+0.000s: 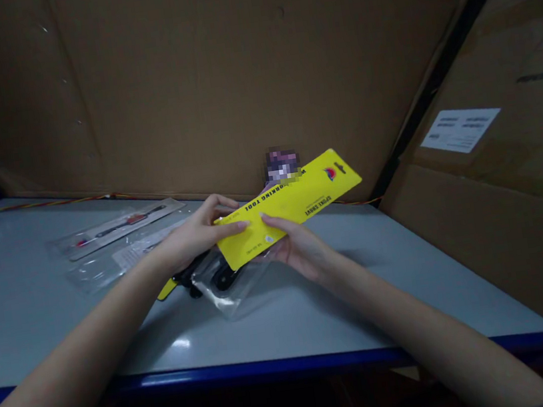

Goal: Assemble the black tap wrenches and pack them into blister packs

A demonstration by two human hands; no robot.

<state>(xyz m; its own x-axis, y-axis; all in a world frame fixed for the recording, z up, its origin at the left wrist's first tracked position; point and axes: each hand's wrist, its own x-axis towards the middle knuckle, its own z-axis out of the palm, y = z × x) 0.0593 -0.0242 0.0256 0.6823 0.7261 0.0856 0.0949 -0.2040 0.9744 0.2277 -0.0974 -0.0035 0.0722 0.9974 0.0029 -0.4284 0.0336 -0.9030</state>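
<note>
A yellow packaging card (292,204) printed "SPOKE SHAVE" and "WORKING TOOL" is tilted above the table, its text upside down to me. My left hand (204,225) is closed on its left end, thumb on top. From the near side my right hand (295,247) pinches it, thumb lying on the printed face. Beneath the card, a clear plastic bag (229,297) shows part of a black tool (224,277). More black parts and a yellow edge (166,289) show below my left hand; I cannot tell how they connect.
On the grey table (289,329), a clear-bagged slim tool (125,224) with red and blue parts lies at the left, near another clear plastic package (99,271). Cardboard (215,90) stands behind, and a labelled cardboard box (503,198) is at the right. A pixelated patch (282,163) is behind the card.
</note>
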